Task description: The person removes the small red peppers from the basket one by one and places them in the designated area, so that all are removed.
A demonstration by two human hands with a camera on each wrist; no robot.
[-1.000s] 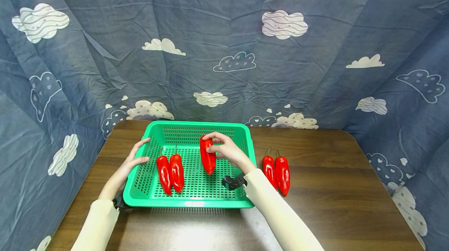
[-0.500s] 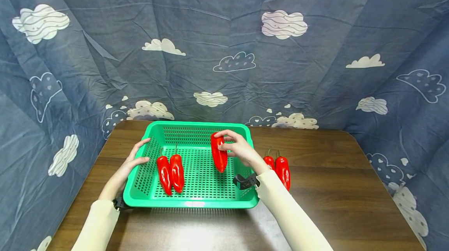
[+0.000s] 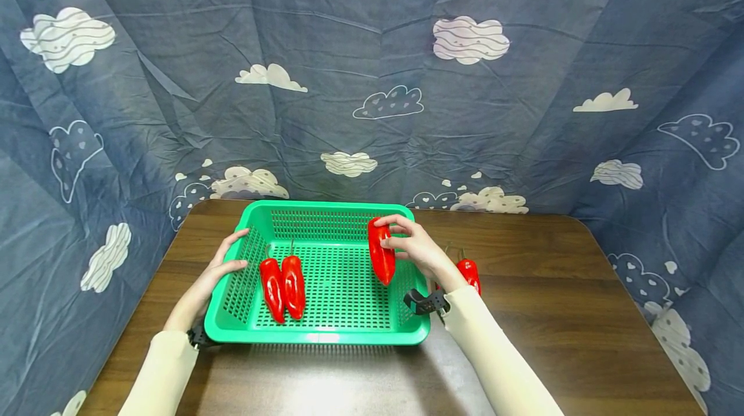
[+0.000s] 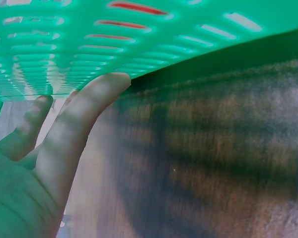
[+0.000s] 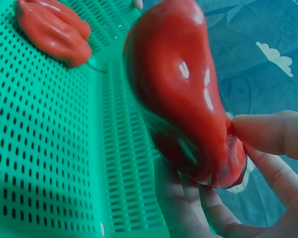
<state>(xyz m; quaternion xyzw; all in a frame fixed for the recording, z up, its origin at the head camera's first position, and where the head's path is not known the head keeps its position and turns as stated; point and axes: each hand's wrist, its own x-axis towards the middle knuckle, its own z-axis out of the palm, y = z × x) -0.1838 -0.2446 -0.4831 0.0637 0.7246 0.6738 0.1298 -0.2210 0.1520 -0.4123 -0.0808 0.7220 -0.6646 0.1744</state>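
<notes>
In the head view, my right hand (image 3: 420, 249) pinches a long red pepper (image 3: 381, 254) between thumb and fingers, tip down, over the right part of a green plastic basket (image 3: 316, 338). The right wrist view shows the thumb and fingers around one end of this pepper (image 5: 174, 84). My left hand (image 3: 210, 280) lies at the basket's left side with its thumb and fingers extended to the rim. Its straight thumb (image 4: 74, 129) touches the basket's wall in the left wrist view. Two red peppers, a left one (image 3: 272, 290) and a right one (image 3: 293, 287), lie side by side inside the basket.
Another red pepper (image 3: 468, 274) lies on the brown wooden table (image 3: 540, 312) right of the basket. My right arm partly covers it and mostly hides one beside it. A dark blue cloud-patterned curtain (image 3: 372, 138) hangs behind the table.
My right hand has moved to the right with the pepper, from the basket's middle toward its right wall. The arm now covers more of the peppers on the table. My left hand stays put.
</notes>
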